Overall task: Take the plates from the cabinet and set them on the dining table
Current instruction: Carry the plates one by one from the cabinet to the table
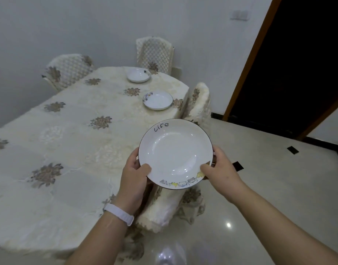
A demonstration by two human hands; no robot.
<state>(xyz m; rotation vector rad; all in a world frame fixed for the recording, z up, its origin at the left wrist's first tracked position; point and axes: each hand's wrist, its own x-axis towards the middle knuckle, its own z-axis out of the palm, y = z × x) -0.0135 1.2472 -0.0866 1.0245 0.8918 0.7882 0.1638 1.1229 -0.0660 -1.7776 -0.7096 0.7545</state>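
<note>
I hold a white deep plate (pixel 175 150) with a dark rim, the word "Life" and small cartoon drawings on its edge. My left hand (pixel 134 175) grips its left rim and my right hand (pixel 219 169) grips its right rim. The plate hangs in the air over the right edge of the dining table (pixel 68 150), above a covered chair. Two similar plates lie on the table: one (pixel 158 100) near the right edge, another (pixel 138 74) at the far end. The cabinet is out of view.
A cream tablecloth with brown flower motifs covers the table. Covered chairs stand at the far left (pixel 67 71), far end (pixel 154 52), right side (pixel 199 101) and just below the held plate (pixel 164 205). Glossy tiled floor (pixel 259 197) and a dark doorway (pixel 298 64) lie to the right.
</note>
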